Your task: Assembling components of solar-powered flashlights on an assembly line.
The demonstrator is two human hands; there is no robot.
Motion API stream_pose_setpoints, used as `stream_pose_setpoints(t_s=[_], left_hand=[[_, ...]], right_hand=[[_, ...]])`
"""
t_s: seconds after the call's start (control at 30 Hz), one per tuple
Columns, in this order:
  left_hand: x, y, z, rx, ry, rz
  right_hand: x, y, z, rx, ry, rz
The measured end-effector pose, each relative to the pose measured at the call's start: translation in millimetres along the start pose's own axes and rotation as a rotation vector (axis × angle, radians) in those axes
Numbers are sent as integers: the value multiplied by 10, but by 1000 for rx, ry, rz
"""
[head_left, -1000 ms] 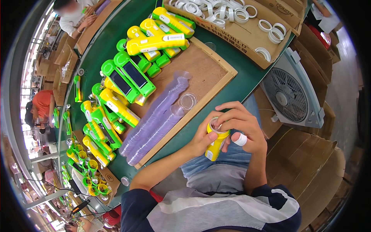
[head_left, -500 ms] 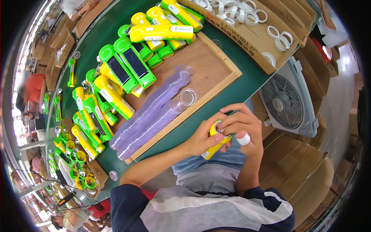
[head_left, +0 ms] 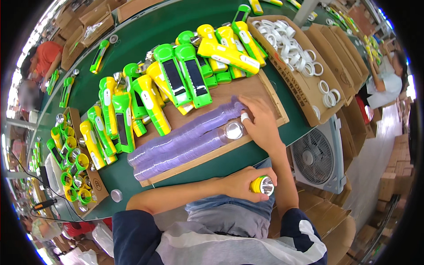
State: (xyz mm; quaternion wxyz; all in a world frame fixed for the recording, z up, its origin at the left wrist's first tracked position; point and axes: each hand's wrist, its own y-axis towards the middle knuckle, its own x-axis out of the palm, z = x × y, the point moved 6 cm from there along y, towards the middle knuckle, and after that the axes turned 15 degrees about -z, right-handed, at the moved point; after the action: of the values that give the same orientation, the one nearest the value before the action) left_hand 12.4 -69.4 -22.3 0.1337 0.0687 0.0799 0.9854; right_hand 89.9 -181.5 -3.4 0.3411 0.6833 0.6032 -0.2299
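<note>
My left hand [head_left: 240, 183] is wrapped round a yellow flashlight [head_left: 263, 186], its shiny reflector end facing up, near my lap. My right hand [head_left: 264, 128] reaches over the wooden-rimmed board, with a white wrap [head_left: 244, 116] on its thumb. Its fingertips and thumb close on the end of the farther row of thin clear plastic discs [head_left: 194, 129], which look purplish where stacked. Whether one disc is parted from the row is hidden. A nearer row of discs [head_left: 185, 151] lies alongside, with a few loose clear discs [head_left: 233, 130] at its right end.
Green-and-yellow flashlights [head_left: 152, 104] are heaped on the board and table. A carton [head_left: 309, 99] of white rings [head_left: 287, 46] stands at the right, above a box fan [head_left: 312, 154]. At the left, another carton [head_left: 98, 185] holds flashlight heads [head_left: 75, 165]. Other people work farther off.
My right hand has left the flashlight and moved up to the disc row. My left hand keeps the flashlight, now with its reflector turned up. The view has shifted, showing more at right.
</note>
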Motion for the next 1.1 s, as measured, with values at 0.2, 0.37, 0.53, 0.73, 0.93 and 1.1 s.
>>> stream_pose_setpoints(t_s=[0.2,0.37,0.53,0.73,0.93,1.1], left_hand=[[-24,-16,-71,21,9,85],[-102,-95,-51,-37,59,278],[-132,-64,-102,21,107,368],[-114,-83,-172,-96,239,317],[-128,-49,-124,-93,167,308],[-130,-39,-134,-86,172,301]], right_hand=[[15,-39,77,104,168,100],[-354,-392,23,117,354,420],[-404,-1345,1,221,1125,365],[-3,-1719,-53,528,1088,248],[73,-1611,-71,515,1144,222],[99,-1574,-43,478,1170,237]])
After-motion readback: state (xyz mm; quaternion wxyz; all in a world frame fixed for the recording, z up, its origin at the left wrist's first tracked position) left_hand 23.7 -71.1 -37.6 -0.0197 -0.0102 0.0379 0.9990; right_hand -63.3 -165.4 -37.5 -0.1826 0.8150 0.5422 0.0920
